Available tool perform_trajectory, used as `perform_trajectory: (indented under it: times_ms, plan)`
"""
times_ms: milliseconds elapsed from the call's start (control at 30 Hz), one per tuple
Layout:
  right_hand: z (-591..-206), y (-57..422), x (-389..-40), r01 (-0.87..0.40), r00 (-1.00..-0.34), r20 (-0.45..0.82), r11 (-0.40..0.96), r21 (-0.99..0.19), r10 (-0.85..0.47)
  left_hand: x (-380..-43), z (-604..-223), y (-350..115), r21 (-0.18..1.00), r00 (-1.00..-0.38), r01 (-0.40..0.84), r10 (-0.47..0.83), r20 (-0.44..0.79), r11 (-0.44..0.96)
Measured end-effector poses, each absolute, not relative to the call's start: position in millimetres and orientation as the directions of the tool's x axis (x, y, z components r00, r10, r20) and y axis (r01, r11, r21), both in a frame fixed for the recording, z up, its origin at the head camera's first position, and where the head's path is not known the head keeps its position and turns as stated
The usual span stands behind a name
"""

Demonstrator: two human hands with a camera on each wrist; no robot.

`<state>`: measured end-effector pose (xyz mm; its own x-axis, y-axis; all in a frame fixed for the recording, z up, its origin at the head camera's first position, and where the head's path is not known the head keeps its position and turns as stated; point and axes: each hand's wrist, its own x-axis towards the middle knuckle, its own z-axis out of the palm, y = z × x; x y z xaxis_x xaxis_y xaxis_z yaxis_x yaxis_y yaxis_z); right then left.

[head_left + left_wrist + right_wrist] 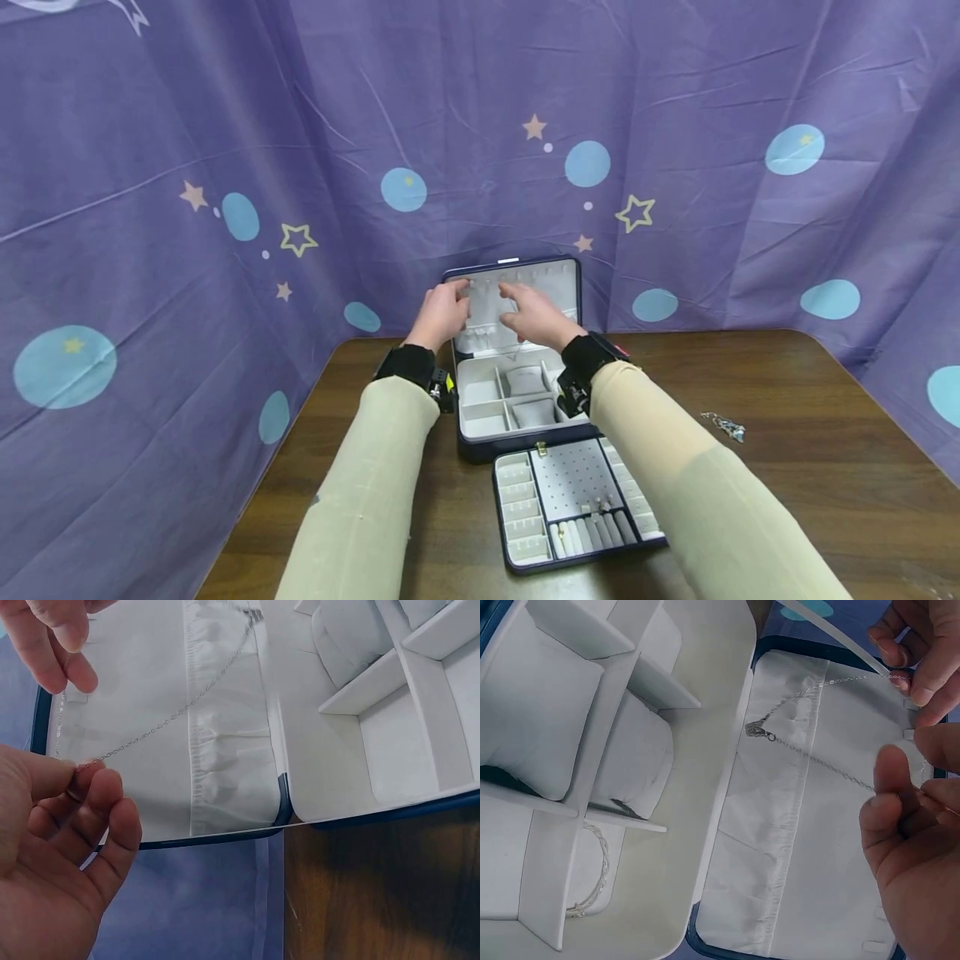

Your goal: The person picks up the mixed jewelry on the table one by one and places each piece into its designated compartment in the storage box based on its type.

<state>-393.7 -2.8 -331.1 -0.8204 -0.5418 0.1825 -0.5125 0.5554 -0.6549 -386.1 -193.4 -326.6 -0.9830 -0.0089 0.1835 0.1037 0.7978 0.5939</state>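
Note:
A thin silver necklace [821, 766] hangs in front of the raised lid [555, 287] of a jewelry box, its small pendant [756, 730] lowest, near the gathered pocket. My left hand [442, 312] pinches the chain between thumb and fingertip; the left wrist view shows this grip on the hand [67, 840] closely. On the other side, my right hand [542, 317] has its fingers curled at the chain's other strand, which runs in among the fingertips of that hand [911, 832]. Small white hooks [874, 946] line the lid's upper edge, partly behind the hands.
The box base [483, 432] holds grey cushions [525, 381] in white compartments; a bracelet [598, 874] lies in one. In front sits a removable tray [517, 567] with ring rolls and a pierced panel. Another piece of jewelry [726, 427] lies on the wooden table [817, 400] at right.

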Motion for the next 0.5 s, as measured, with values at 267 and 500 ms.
perform_trajectory:
  times_ms: [267,500]
  plan:
    - [-327.4,-4.4,-389.6,-0.534,-0.814,0.154,0.617,-0.578,-0.560,-386.5,-326.7,-192.4,0.574,-0.984,0.101,-0.004,0.178,0.813]
    - [-328.5,-5.7,-386.3,-0.516,-0.806,0.076,0.635,-0.575,-0.587,-385.3,-329.4,-193.7,0.558,-0.986,0.097,0.003,0.168,0.824]
